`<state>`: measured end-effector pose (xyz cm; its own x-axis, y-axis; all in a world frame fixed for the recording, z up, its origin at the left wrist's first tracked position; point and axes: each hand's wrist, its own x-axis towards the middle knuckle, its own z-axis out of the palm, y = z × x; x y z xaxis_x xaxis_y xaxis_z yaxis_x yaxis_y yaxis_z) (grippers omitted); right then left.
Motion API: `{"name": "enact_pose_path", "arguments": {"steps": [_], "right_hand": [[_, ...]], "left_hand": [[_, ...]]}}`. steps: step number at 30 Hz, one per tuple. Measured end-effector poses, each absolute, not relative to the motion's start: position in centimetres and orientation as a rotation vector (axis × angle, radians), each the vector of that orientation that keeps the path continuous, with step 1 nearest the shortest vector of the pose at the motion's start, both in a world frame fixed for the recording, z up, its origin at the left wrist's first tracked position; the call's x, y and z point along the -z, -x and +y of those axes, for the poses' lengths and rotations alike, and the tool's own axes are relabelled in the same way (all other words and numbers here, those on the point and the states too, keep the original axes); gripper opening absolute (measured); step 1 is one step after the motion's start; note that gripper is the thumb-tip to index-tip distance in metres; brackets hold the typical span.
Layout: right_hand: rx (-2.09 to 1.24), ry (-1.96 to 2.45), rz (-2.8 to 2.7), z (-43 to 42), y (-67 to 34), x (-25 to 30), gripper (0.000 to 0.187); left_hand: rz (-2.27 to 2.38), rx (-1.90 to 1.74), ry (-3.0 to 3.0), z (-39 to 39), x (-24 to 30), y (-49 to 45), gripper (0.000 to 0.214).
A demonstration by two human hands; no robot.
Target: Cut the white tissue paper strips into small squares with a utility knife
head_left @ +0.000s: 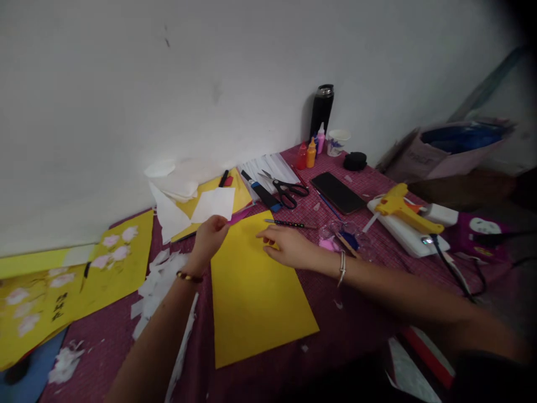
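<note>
My left hand point(211, 236) is raised at the top left corner of a yellow sheet of paper point(255, 294), fingers pinched on a white paper piece point(215, 204) that stands up above them. My right hand point(286, 246) lies low on the upper part of the yellow sheet, fingers curled and pressed toward the paper; what they hold, if anything, is hidden. A dark pencil point(289, 224) lies just beyond the right hand. Both wrists wear bracelets.
Black scissors point(287, 191), a blue-black cutter point(262, 195), a phone point(338, 192), paint bottles point(310, 152), a cup point(337, 142) and a black flask point(321, 109) stand toward the wall. A yellow glue gun point(403, 210) rests on a white box at right. White scraps point(161, 277) and flowered yellow sheets point(75, 280) lie left.
</note>
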<state>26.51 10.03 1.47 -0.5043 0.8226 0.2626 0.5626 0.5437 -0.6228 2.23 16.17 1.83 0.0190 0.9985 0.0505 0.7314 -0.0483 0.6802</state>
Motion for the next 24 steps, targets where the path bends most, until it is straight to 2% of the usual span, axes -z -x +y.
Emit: {"name": "enact_pose_path", "arguments": {"steps": [3,8,15,17,21,24], "right_hand": [[-0.671,1.121,-2.237,9.0,-26.7,-0.9,0.035],[-0.683,1.106,-2.200,8.3,-27.2,-0.3,0.033],[-0.826,1.069,-2.036,8.3,-27.7,0.2,0.030],[-0.951,1.044,-1.938,8.3,-27.4,0.3,0.024],[-1.382,0.824,-1.652,7.7,-26.6,0.4,0.005],[-1.615,0.659,-1.499,6.9,-26.0,0.2,0.007]], "left_hand": [[1.847,-0.820,-1.851,19.0,-2.2,-2.6,0.023],[1.824,-0.780,-1.768,21.6,-2.8,-3.6,0.015],[1.503,-0.784,-1.444,13.6,-2.7,-4.8,0.030],[1.422,-0.812,-1.350,10.3,-2.9,-5.2,0.032],[1.314,-0.939,-1.148,5.5,-2.9,-6.2,0.022],[1.333,-0.996,-1.184,4.1,-3.0,-6.8,0.018]]}}
